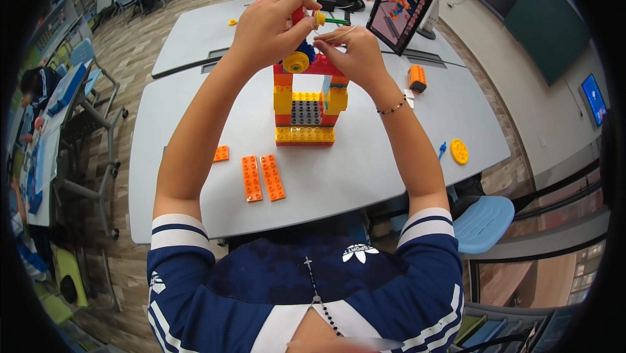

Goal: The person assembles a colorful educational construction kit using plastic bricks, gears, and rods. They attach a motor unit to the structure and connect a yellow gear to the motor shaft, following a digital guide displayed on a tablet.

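Tower (304,136) of red, yellow and blue toy blocks stands upright on the white desk (176,115), directly before the person, with both hands at its upper end. The left hand (277,27) has its fingers bent and clamped about the tower's red top, the thumb and index finger beside a small yellow hub (320,18). The right hand (355,53) has its thumb and forefinger together, pinched on a thin white string (339,35) (the exact contact is partly hidden by the fingers). A green rod (337,21) projects rightward near the hub, and a yellow wheel (296,62) sits below the left hand. Two long orange plates (252,179) lie side by side, apart, nearer the person. Right of the tower are an orange block (417,79), a blue peg (443,151) and, just beside that peg, a yellow toothed disc (459,151). A tablet (401,10) stands tilted beyond the right hand.
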A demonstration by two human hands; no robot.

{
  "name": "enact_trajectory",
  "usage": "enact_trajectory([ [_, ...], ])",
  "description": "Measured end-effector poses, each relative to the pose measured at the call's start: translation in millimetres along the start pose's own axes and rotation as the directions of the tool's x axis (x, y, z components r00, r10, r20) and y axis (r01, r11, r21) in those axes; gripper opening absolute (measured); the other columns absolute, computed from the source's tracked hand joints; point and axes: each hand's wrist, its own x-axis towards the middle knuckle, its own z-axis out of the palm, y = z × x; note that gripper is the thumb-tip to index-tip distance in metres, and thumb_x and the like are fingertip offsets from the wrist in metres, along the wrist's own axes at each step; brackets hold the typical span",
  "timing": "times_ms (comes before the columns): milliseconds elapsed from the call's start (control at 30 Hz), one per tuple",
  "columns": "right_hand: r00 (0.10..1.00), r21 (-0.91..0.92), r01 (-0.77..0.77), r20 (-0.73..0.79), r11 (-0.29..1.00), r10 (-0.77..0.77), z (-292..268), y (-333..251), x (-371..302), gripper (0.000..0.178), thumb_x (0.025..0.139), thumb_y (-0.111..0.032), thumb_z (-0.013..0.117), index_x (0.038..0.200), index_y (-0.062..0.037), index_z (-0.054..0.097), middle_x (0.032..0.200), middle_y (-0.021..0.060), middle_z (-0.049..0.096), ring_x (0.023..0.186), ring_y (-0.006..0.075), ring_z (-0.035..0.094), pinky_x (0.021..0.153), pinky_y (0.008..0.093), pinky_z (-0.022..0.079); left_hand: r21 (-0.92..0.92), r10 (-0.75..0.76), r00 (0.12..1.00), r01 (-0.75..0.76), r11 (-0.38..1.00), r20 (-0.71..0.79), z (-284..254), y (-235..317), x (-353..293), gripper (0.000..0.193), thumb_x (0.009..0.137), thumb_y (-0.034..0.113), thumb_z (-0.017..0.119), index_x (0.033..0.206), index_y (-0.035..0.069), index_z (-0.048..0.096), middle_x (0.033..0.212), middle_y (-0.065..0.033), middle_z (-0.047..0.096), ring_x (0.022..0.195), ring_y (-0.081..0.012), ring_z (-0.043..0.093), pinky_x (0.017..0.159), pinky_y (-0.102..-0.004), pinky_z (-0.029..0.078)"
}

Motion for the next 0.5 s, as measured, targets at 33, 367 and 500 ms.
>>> enact_trajectory([
  [33, 0.995, 0.108, -0.097, 0.046, 0.989, 0.093, 0.3, -1.3, -0.3, 0.017, 0.080, -0.019, 0.074, 0.092, -0.0073, 0.076, 0.086, 0.0094, 0.072, 0.076, 0.0144, 0.065, 0.073, 0.0267, 0.050, 0.002, -0.002, 1.000, 0.003, 1.000, -0.003, -0.1, 0.2, 0.0, 0.021, 0.086, 0.022, 0.057, 0.102, 0.010, 0.063, 0.097, -0.0039, 0.067, 0.072, -0.0172, 0.063, 0.063, -0.0279, 0.048],
  [367, 0.991, 0.116, 0.055, -0.131, 0.992, -0.039, 8.3, 2.8, -2.8, 0.015, 0.076, -0.017, 0.075, 0.089, -0.0083, 0.075, 0.082, 0.0032, 0.073, 0.075, 0.0169, 0.068, 0.084, 0.0309, 0.050, 0.015, -0.020, 1.000, 0.020, 1.000, 0.003, -0.8, 3.1, 0.9, 0.022, 0.085, 0.025, 0.059, 0.100, 0.010, 0.064, 0.096, -0.0049, 0.067, 0.078, -0.0204, 0.063, 0.068, -0.0311, 0.048],
  [500, 0.994, 0.395, -0.111, 0.054, 0.912, 0.098, 6.2, 3.5, -4.9, 0.015, 0.077, -0.016, 0.075, 0.089, -0.0073, 0.074, 0.082, 0.0045, 0.072, 0.078, 0.0148, 0.068, 0.083, 0.0315, 0.051, -0.010, 0.017, 0.996, -0.018, 1.000, -0.090, 2.7, 2.9, 1.4, 0.021, 0.086, 0.031, 0.059, 0.094, 0.014, 0.066, 0.082, -0.0006, 0.065, 0.074, -0.0178, 0.063, 0.070, -0.0336, 0.045],
])
